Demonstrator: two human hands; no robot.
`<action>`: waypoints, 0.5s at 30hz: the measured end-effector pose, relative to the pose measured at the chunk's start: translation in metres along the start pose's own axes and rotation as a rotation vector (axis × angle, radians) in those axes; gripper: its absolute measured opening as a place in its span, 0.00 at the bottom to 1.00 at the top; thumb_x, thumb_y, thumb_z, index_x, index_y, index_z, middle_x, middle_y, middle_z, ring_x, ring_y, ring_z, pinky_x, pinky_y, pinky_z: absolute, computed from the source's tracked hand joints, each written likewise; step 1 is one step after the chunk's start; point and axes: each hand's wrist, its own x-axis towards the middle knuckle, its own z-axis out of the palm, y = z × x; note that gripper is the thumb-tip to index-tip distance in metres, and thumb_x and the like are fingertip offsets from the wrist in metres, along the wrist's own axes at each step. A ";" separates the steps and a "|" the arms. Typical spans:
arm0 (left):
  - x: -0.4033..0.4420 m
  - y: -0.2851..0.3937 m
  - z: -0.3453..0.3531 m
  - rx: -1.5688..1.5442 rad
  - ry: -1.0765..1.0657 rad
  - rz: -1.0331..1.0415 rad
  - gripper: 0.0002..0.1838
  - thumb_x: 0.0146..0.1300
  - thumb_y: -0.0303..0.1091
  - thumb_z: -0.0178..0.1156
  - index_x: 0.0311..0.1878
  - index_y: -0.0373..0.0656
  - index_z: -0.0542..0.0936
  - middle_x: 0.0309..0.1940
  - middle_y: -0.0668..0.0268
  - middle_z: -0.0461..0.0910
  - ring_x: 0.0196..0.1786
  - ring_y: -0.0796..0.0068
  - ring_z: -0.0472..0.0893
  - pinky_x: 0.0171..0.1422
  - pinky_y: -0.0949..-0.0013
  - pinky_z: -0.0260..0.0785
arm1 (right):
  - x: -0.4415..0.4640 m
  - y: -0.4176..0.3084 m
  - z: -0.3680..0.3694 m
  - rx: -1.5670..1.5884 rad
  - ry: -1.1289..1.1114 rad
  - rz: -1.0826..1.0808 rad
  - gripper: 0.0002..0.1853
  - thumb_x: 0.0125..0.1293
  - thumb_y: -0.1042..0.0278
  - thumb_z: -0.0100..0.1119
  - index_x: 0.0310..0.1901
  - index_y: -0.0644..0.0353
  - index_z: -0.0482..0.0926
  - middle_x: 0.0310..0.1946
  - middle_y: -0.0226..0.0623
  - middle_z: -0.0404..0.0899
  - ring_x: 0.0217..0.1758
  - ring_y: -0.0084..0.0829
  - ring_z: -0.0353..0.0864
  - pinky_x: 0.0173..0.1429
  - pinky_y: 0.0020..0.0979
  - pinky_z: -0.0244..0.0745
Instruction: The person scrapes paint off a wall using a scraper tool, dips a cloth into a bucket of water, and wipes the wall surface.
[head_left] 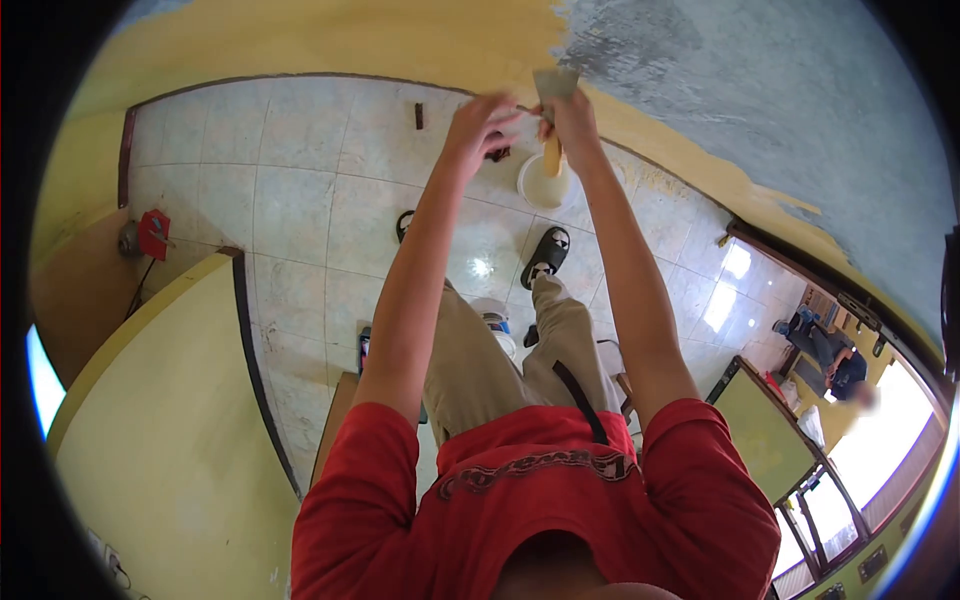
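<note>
My right hand (pixel 574 120) is closed around a putty knife (pixel 556 84), its wide grey blade pointing up towards the wall and its yellow handle end showing below the fingers. Just left of it, my left hand (pixel 484 128) is blurred, with fingers loosely apart and reaching towards the blade; I make out nothing held in it. Below my right hand, a white bucket (pixel 530 186) stands on the floor, its contents hard to make out. A small dark reddish thing (pixel 497 154) shows beneath my left fingers.
The wall ahead is part yellow paint (pixel 400 40), part grey coating (pixel 800 130). A small brown piece (pixel 419 116) lies on the tiles. A low partition (pixel 160 390) stands left, with a red object (pixel 154 234) beyond it. Another person (pixel 835 360) is far right, past a doorway.
</note>
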 end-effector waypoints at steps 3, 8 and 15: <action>-0.080 -0.060 -0.106 0.395 0.296 -0.153 0.24 0.68 0.51 0.57 0.57 0.43 0.78 0.50 0.64 0.81 0.51 0.69 0.82 0.49 0.61 0.76 | -0.016 0.007 -0.008 0.102 -0.163 0.102 0.09 0.70 0.71 0.50 0.47 0.66 0.68 0.32 0.46 0.80 0.17 0.27 0.74 0.22 0.31 0.71; -0.320 -0.181 -0.301 0.469 0.609 -0.479 0.18 0.64 0.49 0.57 0.50 0.49 0.80 0.38 0.67 0.82 0.35 0.68 0.83 0.35 0.65 0.73 | -0.006 -0.042 0.002 0.182 -0.079 -0.189 0.10 0.69 0.72 0.47 0.48 0.67 0.71 0.30 0.44 0.81 0.16 0.27 0.74 0.21 0.29 0.70; -0.563 -0.196 -0.267 0.183 0.978 -0.713 0.25 0.67 0.50 0.53 0.61 0.45 0.73 0.60 0.61 0.75 0.57 0.59 0.79 0.55 0.46 0.74 | 0.022 0.063 -0.019 0.035 0.075 0.367 0.17 0.70 0.59 0.52 0.35 0.67 0.78 0.28 0.44 0.82 0.15 0.27 0.73 0.19 0.32 0.67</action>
